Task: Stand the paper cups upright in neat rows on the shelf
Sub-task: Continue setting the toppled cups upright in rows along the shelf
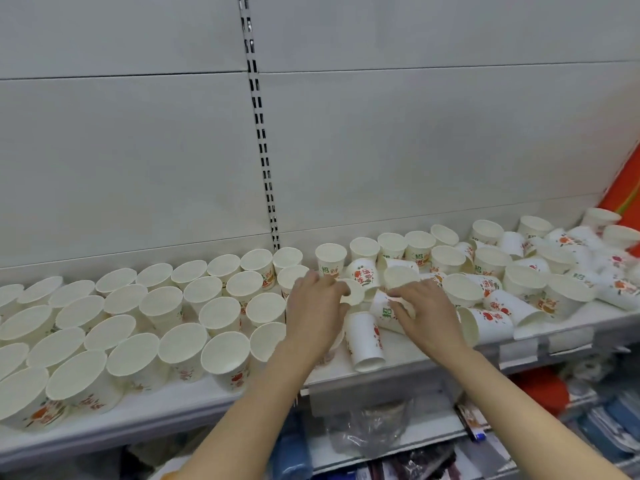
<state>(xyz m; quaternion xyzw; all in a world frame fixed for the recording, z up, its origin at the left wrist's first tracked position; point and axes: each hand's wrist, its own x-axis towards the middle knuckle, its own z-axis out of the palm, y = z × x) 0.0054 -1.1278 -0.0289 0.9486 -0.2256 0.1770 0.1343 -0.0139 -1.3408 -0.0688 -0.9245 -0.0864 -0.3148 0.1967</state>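
I am standing at a white shelf [408,367] and reaching both arms in over its front edge. My left hand [317,311] is curling its fingers and thumb around a small paper cup [353,292] lying on its side, mouth turned toward me, at about twelve o'clock from my wrist. My right hand [427,311] is resting with bent fingers on another tipped cup [382,308], the one with green lettering, gripping it from above at about ten o'clock from that wrist. Just below the two hands, at six o'clock from the held cups, a third cup [363,341] is lying on its side with its base pointing toward the shelf edge. Out at nine o'clock from my left hand, the upright cups [194,320] are standing mouth up in close rows that are filling the left half of the shelf, rims nearly touching. Out at three o'clock from my right hand, a jumbled heap of cups [519,278] is lying mixed, some upright, many tipped and overlapping, running to the far right end. Behind everything a pale back panel with a slotted metal upright [261,140] is rising at twelve o'clock. Below the shelf edge, a crumpled clear plastic bag [367,431] is sitting on the lower level.
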